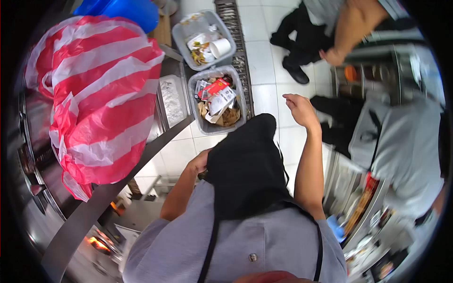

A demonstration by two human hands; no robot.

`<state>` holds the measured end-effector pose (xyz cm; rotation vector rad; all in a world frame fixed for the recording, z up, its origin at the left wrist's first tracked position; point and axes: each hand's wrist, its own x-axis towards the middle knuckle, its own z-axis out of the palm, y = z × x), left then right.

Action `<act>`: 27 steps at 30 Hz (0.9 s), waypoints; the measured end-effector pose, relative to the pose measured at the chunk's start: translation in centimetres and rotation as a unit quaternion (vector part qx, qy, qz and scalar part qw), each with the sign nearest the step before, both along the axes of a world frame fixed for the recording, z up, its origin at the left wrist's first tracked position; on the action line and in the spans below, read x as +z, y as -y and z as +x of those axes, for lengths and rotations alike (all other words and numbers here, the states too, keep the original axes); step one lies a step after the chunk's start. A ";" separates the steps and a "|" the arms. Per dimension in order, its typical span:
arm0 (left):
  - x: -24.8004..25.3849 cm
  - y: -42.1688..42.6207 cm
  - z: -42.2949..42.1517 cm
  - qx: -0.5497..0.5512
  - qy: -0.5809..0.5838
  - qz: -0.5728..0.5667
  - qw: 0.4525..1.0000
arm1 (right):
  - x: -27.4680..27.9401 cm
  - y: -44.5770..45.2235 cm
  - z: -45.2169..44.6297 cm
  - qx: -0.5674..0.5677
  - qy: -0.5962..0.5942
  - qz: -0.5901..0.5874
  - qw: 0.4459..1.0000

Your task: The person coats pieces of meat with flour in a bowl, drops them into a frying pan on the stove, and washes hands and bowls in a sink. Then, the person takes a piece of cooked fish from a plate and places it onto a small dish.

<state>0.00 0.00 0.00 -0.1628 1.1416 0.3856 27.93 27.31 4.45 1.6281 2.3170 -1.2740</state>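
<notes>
My left hand [200, 161] is at the left edge of the black apron [247, 165], its fingers mostly hidden by the cloth. Out to the right of the apron, over the tiled floor, is my right hand [300, 111]; it is loosely bent with a finger stretched out, and nothing shows in it. Ahead stand two grey bins. The nearer bin [192, 96] holds packaging, paper and brown scraps; the farther one [177, 35] holds a white cup and food waste.
A red-and-white striped bag [108, 99] bulges above the metal counter [106, 203] at left, near a blue container [125, 12]. Flames [99, 243] show lower left. Two co-workers [401, 146] [325, 28] stand at right. A dark floor grate [243, 61] runs beside the bins.
</notes>
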 end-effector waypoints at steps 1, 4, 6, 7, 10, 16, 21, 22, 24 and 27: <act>2.3 0.9 2.4 0.035 -0.002 0.027 0.999 | 0.9 0.0 0.0 0.016 -0.016 -0.023 0.999; -4.9 -9.3 3.9 0.108 -0.007 0.170 0.979 | 2.0 -14.2 -5.3 0.087 -0.018 0.048 0.995; -3.6 -8.5 4.3 0.091 -0.062 0.134 0.985 | 1.2 -16.7 -8.3 0.136 -0.035 0.037 0.989; -3.2 -10.4 4.3 0.057 -0.099 0.130 0.985 | 1.1 -19.4 -9.9 0.170 -0.051 0.062 0.982; -2.8 -17.5 3.2 -0.013 -0.203 0.200 0.958 | 1.7 -26.9 -14.2 0.188 -0.027 0.055 0.980; 0.3 -30.8 -2.4 -0.040 -0.347 0.254 0.902 | -3.6 -41.3 -23.7 0.259 -0.027 0.094 0.961; 3.5 -35.4 -5.0 0.003 -0.364 0.258 0.895 | -2.6 -49.9 -33.0 0.265 -0.018 0.082 0.961; 3.5 -35.8 -5.3 0.019 -0.371 0.245 0.895 | -2.7 -51.5 -34.5 0.261 -0.047 0.076 0.961; 3.7 -36.6 -6.4 0.042 -0.373 0.209 0.903 | -3.6 -55.4 -37.3 0.265 -0.079 0.072 0.958; 5.1 -40.5 -10.0 0.071 -0.370 0.172 0.910 | -4.3 -61.5 -42.2 0.286 -0.046 0.061 0.955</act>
